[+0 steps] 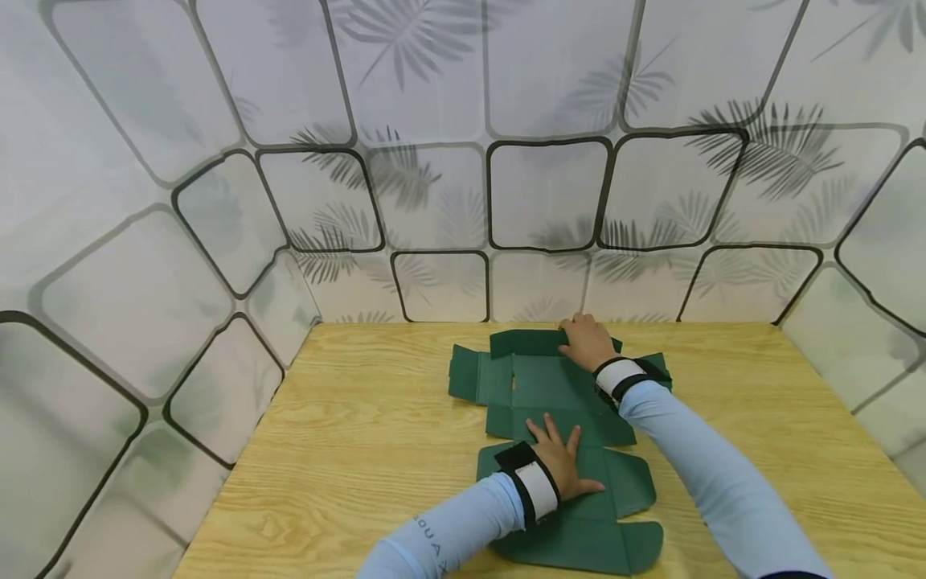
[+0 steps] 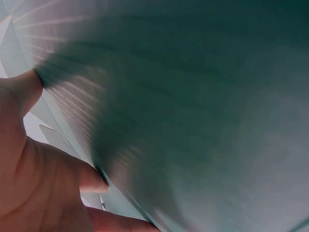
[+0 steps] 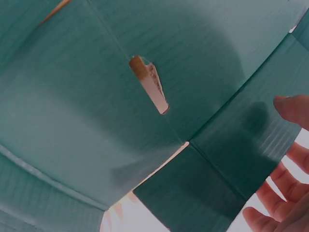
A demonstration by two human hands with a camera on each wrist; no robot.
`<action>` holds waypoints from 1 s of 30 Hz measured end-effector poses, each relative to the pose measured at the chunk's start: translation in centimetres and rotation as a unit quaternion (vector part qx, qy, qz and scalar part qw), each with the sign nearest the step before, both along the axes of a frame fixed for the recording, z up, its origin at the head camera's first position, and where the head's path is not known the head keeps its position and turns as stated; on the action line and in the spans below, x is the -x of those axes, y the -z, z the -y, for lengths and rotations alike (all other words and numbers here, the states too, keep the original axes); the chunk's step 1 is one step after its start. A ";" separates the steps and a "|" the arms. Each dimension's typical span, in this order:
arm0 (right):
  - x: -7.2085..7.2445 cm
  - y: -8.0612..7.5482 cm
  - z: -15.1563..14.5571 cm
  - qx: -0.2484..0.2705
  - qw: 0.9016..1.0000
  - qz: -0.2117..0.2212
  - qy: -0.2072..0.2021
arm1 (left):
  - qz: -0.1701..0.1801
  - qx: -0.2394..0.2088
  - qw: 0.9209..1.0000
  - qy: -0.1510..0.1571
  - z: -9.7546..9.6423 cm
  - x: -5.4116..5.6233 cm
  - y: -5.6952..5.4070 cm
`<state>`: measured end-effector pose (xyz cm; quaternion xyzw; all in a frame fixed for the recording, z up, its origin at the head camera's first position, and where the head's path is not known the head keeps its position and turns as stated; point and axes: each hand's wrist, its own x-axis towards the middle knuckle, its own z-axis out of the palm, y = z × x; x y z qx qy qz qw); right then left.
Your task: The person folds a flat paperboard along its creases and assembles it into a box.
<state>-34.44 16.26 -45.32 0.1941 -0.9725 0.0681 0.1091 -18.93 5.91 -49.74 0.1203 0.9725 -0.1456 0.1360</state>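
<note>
A dark green flattened cardboard box (image 1: 550,378), creased and with side flaps, lies lengthwise on the table. My left hand (image 1: 559,468) rests on its nearer half with fingers spread wide. Green card fills most of the left wrist view, beside that hand's thumb and fingers. At the far end, my right hand (image 1: 587,342) grips the outer flap (image 3: 241,125). In the right wrist view its thumb lies over the flap, while the other fingers curl at the outer edge. A narrow slot (image 3: 149,84) is cut through the card along a crease.
The box lies on a light wood-grain table (image 1: 362,418). Pale cloth (image 1: 434,193) with dark outlines and leaf prints hangs behind the table's far edge and along both sides. Both forearms wear light blue sleeves and wrist straps.
</note>
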 end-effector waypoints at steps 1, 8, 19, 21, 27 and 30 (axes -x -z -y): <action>0.1 -0.2 -0.1 0.010 1.000 -0.002 -0.004 | 0.000 0.000 1.000 0.000 0.0 0.0 -0.1; 0.5 -1.5 -0.7 0.102 0.994 0.039 -0.029 | -0.003 0.006 1.000 -0.004 0.0 -0.2 -0.2; -0.1 -2.8 -1.0 0.139 0.986 0.080 -0.052 | -0.007 0.009 1.000 -0.004 0.0 -0.2 -0.1; -0.3 -3.0 -1.0 0.137 0.985 0.082 -0.060 | -0.007 0.007 1.000 -0.005 -0.1 -0.3 -0.1; -0.3 -3.6 -1.1 0.140 0.983 0.083 -0.079 | -0.007 0.004 1.000 -0.011 -0.1 -0.3 -0.3; -0.2 -3.9 -0.9 0.137 0.984 0.079 -0.082 | -0.010 0.001 1.000 -0.011 0.3 0.2 -0.5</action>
